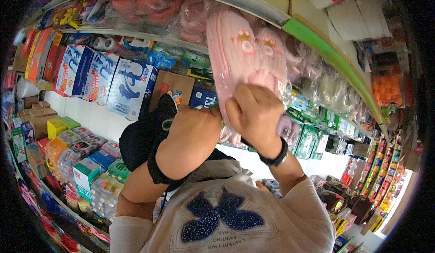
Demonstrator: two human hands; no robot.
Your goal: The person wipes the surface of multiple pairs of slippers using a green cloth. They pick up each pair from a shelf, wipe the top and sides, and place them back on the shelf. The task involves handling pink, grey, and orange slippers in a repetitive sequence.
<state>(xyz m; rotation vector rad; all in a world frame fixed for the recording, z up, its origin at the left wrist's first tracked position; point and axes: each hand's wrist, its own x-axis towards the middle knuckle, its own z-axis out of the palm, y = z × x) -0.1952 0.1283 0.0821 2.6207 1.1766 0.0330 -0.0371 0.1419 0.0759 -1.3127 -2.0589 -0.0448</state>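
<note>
A pair of pink padded slippers (238, 52) in clear plastic wrap is held up before me at the shelf. Small flower-and-crown decorations sit on the uppers. My right hand (255, 112) is closed on the lower part of the package, its knuckles toward me. Against the lower left edge of the package is my left hand (195, 125); its fingers are turned away and hidden, so its grip does not show. Behind the pink pair, other plastic-wrapped slippers (312, 73) hang or lie along the shelf, paler ones to the right and red ones (149, 6) to the left.
A green shelf edge (326, 49) curves over the upper right. Boxed goods (131, 86) stand on the lower shelf at left. Wrapped drink bottles (105, 192) and a green-and-white carton (86, 178) are at lower left. White rolls (360, 15) lie top right.
</note>
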